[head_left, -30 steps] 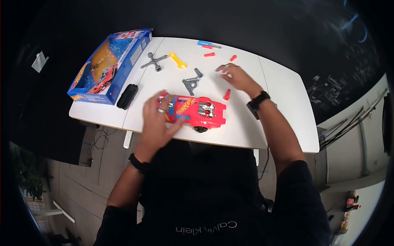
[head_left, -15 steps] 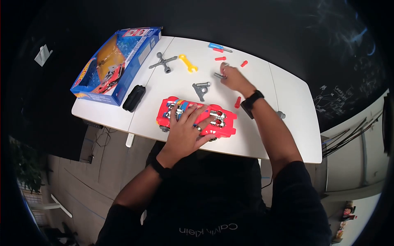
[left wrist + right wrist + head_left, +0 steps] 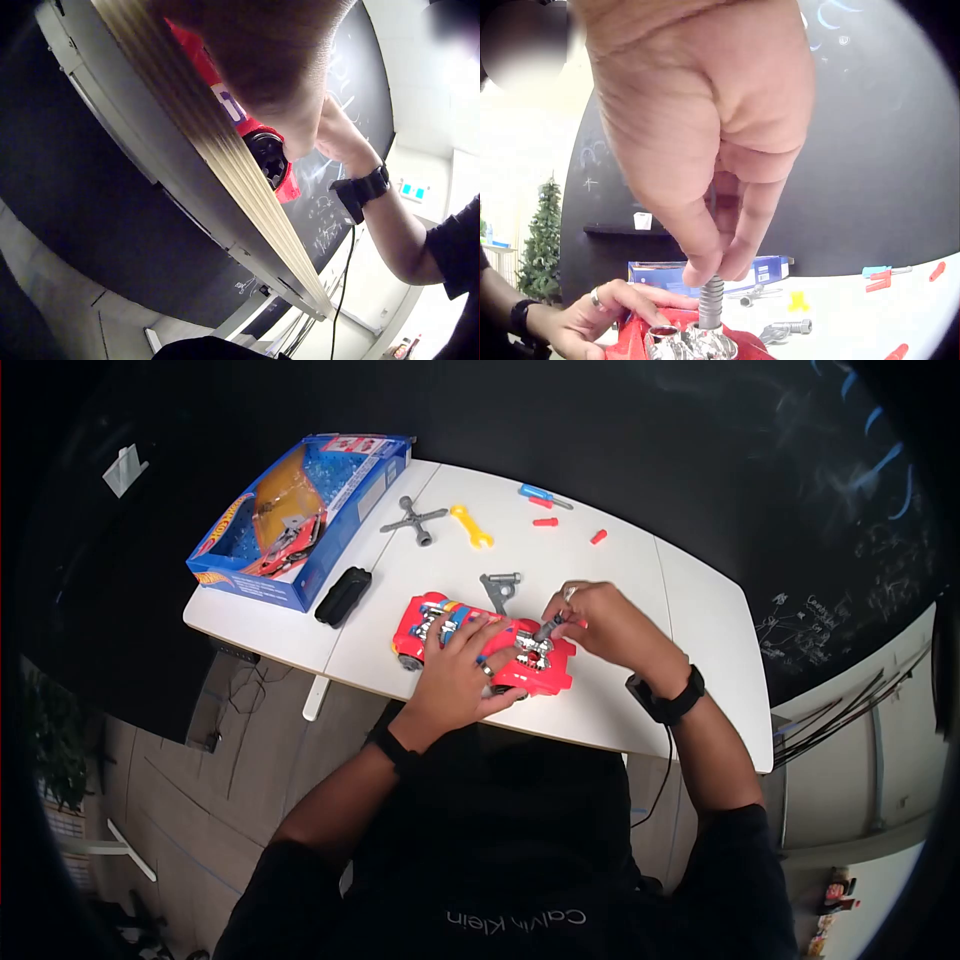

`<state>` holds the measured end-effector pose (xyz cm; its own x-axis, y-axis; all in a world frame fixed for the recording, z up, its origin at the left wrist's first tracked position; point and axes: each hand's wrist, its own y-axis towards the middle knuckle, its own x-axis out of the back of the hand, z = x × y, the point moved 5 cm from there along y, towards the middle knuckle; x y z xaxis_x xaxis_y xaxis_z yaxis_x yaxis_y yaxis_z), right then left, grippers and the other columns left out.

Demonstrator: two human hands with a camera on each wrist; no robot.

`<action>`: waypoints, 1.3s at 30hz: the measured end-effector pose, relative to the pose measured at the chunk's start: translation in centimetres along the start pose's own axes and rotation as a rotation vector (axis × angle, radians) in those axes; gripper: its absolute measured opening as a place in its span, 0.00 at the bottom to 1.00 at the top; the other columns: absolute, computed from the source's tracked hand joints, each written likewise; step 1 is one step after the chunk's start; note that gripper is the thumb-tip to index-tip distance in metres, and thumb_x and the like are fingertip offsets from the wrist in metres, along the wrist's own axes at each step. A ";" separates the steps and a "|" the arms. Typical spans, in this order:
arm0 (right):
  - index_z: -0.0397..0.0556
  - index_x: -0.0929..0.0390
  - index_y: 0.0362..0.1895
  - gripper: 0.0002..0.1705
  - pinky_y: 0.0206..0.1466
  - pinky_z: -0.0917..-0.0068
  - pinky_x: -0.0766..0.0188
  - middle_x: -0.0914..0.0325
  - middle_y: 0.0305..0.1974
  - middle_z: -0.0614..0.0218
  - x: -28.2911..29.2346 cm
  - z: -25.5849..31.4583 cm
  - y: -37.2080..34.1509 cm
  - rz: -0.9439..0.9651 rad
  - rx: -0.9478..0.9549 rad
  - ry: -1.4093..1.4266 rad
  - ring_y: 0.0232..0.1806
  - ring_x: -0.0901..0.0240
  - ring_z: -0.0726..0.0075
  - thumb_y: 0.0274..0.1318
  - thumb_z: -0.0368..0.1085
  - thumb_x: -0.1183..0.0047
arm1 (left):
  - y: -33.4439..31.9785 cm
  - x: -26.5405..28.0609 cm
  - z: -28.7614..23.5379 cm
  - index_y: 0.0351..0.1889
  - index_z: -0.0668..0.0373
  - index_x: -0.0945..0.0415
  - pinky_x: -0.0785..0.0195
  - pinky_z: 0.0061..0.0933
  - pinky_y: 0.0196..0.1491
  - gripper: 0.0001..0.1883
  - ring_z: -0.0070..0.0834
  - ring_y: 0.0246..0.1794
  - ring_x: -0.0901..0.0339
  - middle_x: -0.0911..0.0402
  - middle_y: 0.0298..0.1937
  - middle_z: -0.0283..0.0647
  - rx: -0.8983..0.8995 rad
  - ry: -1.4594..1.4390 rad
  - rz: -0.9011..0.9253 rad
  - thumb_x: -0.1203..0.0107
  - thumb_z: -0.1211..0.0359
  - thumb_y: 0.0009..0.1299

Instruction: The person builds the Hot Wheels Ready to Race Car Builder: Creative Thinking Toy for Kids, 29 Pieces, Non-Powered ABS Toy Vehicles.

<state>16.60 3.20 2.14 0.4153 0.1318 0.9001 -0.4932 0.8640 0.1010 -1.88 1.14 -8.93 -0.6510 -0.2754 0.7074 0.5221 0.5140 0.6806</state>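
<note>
On the white table the red toy car (image 3: 556,682) sits near the front edge, silver engine parts on its top. My left hand (image 3: 452,685) rests across the car's middle with fingers spread, thumb along the near side by a black wheel (image 3: 266,159). Over the engine, my right hand (image 3: 618,628) pinches a grey threaded toy bolt (image 3: 712,306) between thumb and fingertips. The bolt stands upright, its lower end right at the silver engine (image 3: 682,346); its top is hidden by the fingers. A grey angled toy piece (image 3: 500,592) lies just behind the car.
Farther back lie a grey cross wrench (image 3: 414,521), a yellow wrench (image 3: 472,528), a blue screwdriver (image 3: 538,492) and several red toy bolts (image 3: 599,537). A blue toy box (image 3: 345,525) stands at the left, a black case (image 3: 344,596) beside it.
My left hand has slid onto the car's middle and stays there. The right hand picked up the grey bolt behind the car and brought it toward me, over the engine.
</note>
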 end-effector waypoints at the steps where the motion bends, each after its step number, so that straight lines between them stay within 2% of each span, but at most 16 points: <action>1: 0.43 0.13 0.43 0.12 0.45 0.66 0.19 0.15 0.37 0.57 -0.4 0.3 0.0 0.008 0.024 -0.037 0.39 0.16 0.53 0.53 0.23 0.33 | 0.0 0.1 -0.1 0.57 0.48 0.16 0.54 0.62 0.75 0.29 0.39 0.72 0.30 0.25 0.70 0.40 0.001 -0.006 -0.003 0.32 0.43 0.63; 8: 0.41 0.12 0.44 0.09 0.49 0.59 0.19 0.14 0.39 0.53 -2.8 0.3 0.3 -0.010 0.099 -0.220 0.43 0.16 0.50 0.59 0.27 0.39 | -0.1 -0.3 0.0 0.56 0.49 0.16 0.53 0.63 0.74 0.28 0.38 0.71 0.30 0.24 0.69 0.40 -0.007 0.009 -0.041 0.32 0.43 0.63; 10: 0.42 0.12 0.43 0.09 0.48 0.61 0.19 0.14 0.38 0.53 -2.6 0.5 0.3 0.265 -0.334 -0.618 0.43 0.16 0.51 0.65 0.33 0.40 | -0.3 -0.4 -0.1 0.55 0.50 0.14 0.53 0.66 0.73 0.29 0.37 0.71 0.30 0.24 0.68 0.41 -0.007 0.020 -0.050 0.34 0.42 0.64; 11: 0.42 0.12 0.43 0.09 0.48 0.61 0.19 0.14 0.38 0.53 -2.7 0.3 0.0 0.266 -0.333 -0.617 0.43 0.16 0.51 0.65 0.33 0.40 | -0.3 -0.3 -0.1 0.55 0.50 0.14 0.53 0.65 0.73 0.28 0.36 0.71 0.30 0.24 0.67 0.41 -0.003 0.014 -0.050 0.33 0.42 0.64; 13: 0.45 0.12 0.40 0.16 0.44 0.62 0.20 0.15 0.36 0.53 -1.9 0.4 -0.6 -0.064 -0.109 -0.270 0.41 0.16 0.51 0.70 0.44 0.42 | -0.2 -0.2 0.1 0.54 0.50 0.14 0.52 0.65 0.73 0.28 0.36 0.70 0.30 0.24 0.67 0.41 0.003 0.016 -0.054 0.33 0.42 0.64; 14: 0.45 0.12 0.40 0.16 0.44 0.62 0.20 0.15 0.36 0.53 -2.6 -1.0 -0.5 -0.063 -0.104 -0.270 0.41 0.16 0.51 0.70 0.44 0.42 | -0.2 -0.2 0.1 0.55 0.48 0.16 0.53 0.63 0.74 0.28 0.37 0.70 0.29 0.24 0.68 0.40 0.004 0.018 -0.053 0.32 0.43 0.63; 16: 0.48 0.13 0.42 0.20 0.42 0.62 0.22 0.16 0.33 0.55 -3.8 -1.6 -0.7 -0.211 0.275 -0.165 0.39 0.16 0.51 0.72 0.52 0.44 | -0.4 -0.1 0.0 0.57 0.45 0.17 0.54 0.60 0.74 0.29 0.37 0.70 0.28 0.24 0.70 0.39 0.004 0.017 -0.047 0.31 0.43 0.63; 17: 0.48 0.13 0.42 0.20 0.42 0.62 0.22 0.16 0.33 0.55 -2.8 0.4 -0.3 -0.211 0.273 -0.165 0.39 0.16 0.51 0.72 0.52 0.44 | -0.4 -0.2 0.0 0.57 0.46 0.17 0.54 0.60 0.75 0.29 0.37 0.70 0.28 0.24 0.69 0.39 0.002 0.007 -0.050 0.31 0.43 0.62; 19: 0.47 0.16 0.46 0.17 0.44 0.59 0.19 0.14 0.39 0.53 -2.5 0.7 0.2 0.285 -0.302 -0.655 0.43 0.15 0.50 0.71 0.48 0.44 | -0.2 -0.1 0.0 0.57 0.46 0.17 0.54 0.60 0.75 0.29 0.37 0.70 0.28 0.24 0.69 0.39 -0.001 -0.002 -0.055 0.31 0.43 0.62; 23: 0.46 0.14 0.41 0.17 0.42 0.60 0.19 0.15 0.35 0.53 -2.4 -0.4 -0.5 -0.034 -0.113 -0.371 0.40 0.15 0.50 0.70 0.47 0.43 | -0.4 0.1 0.0 0.57 0.46 0.17 0.54 0.61 0.75 0.29 0.36 0.70 0.28 0.24 0.69 0.40 -0.003 0.018 -0.047 0.31 0.43 0.62; 25: 0.46 0.17 0.32 0.20 0.39 0.56 0.23 0.18 0.29 0.57 -2.9 0.4 -0.6 -0.218 0.307 -0.084 0.34 0.18 0.48 0.73 0.47 0.47 | -0.2 0.0 -0.1 0.57 0.46 0.18 0.54 0.61 0.75 0.29 0.36 0.70 0.28 0.24 0.69 0.40 -0.009 0.017 -0.044 0.31 0.43 0.63; 28: 0.44 0.16 0.38 0.12 0.45 0.57 0.21 0.16 0.36 0.56 -3.4 -0.5 -0.2 0.070 -0.063 -0.525 0.40 0.17 0.49 0.70 0.39 0.44 | -0.2 0.0 -0.2 0.57 0.47 0.18 0.54 0.61 0.75 0.29 0.36 0.70 0.28 0.24 0.69 0.40 -0.009 0.002 -0.054 0.31 0.43 0.63; 31: 0.43 0.15 0.44 0.07 0.52 0.58 0.21 0.15 0.41 0.58 -2.5 0.0 -0.2 0.105 -0.278 -0.468 0.47 0.18 0.50 0.65 0.29 0.43 | -0.4 0.0 -0.1 0.57 0.47 0.18 0.54 0.61 0.75 0.29 0.36 0.70 0.28 0.24 0.69 0.40 -0.003 0.012 -0.042 0.31 0.43 0.63; 32: 0.43 0.15 0.44 0.07 0.52 0.58 0.21 0.15 0.41 0.58 -2.9 -0.6 -0.4 0.109 -0.278 -0.464 0.47 0.18 0.50 0.65 0.29 0.43 | -0.3 -0.1 -0.1 0.56 0.48 0.16 0.53 0.63 0.74 0.28 0.36 0.69 0.28 0.24 0.68 0.40 -0.008 0.015 -0.041 0.33 0.43 0.64; 34: 0.41 0.14 0.41 0.06 0.54 0.60 0.21 0.14 0.42 0.57 -3.3 -0.1 -0.7 -0.041 0.108 -0.131 0.50 0.19 0.51 0.61 0.28 0.41 | -0.2 -0.1 -0.1 0.55 0.48 0.15 0.52 0.65 0.73 0.28 0.35 0.69 0.28 0.24 0.67 0.41 -0.013 0.018 -0.041 0.34 0.43 0.64; 39: 0.44 0.15 0.43 0.08 0.52 0.59 0.21 0.16 0.44 0.57 -4.3 -1.0 -0.1 0.019 0.007 -0.422 0.47 0.19 0.51 0.60 0.30 0.39 | -0.2 -0.2 0.0 0.58 0.46 0.17 0.53 0.61 0.75 0.29 0.36 0.71 0.29 0.24 0.69 0.40 0.007 0.011 -0.027 0.32 0.43 0.64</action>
<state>15.63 3.05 -2.19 0.0570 -0.0639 0.9963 -0.5038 0.8597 0.0839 -1.90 1.11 -9.20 -0.6587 -0.2983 0.6908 0.5007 0.5115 0.6983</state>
